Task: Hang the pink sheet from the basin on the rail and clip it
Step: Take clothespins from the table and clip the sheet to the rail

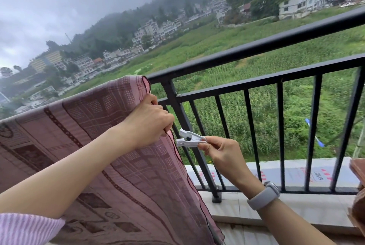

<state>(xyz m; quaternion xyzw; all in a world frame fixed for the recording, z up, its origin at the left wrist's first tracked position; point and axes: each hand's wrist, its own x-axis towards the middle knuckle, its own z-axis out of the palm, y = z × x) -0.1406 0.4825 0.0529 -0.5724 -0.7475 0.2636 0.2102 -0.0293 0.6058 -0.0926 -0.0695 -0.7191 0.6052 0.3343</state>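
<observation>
I'm on a home balcony: black metal railing [256, 47], tiled ledge [296, 207], green fields [256, 71] and hillside apartment blocks [152, 29] beyond.

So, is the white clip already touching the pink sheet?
Apart. The head view shows the clip, open in the right hand, with dark railing visible between it and the sheet edge.

We see the black balcony rail [256, 47] running from the lower left up to the far right. The pink sheet [94, 126] lies draped straight over its left stretch, hanging down on our near side, its right edge ending just beside the rail's post [183, 124].
</observation>
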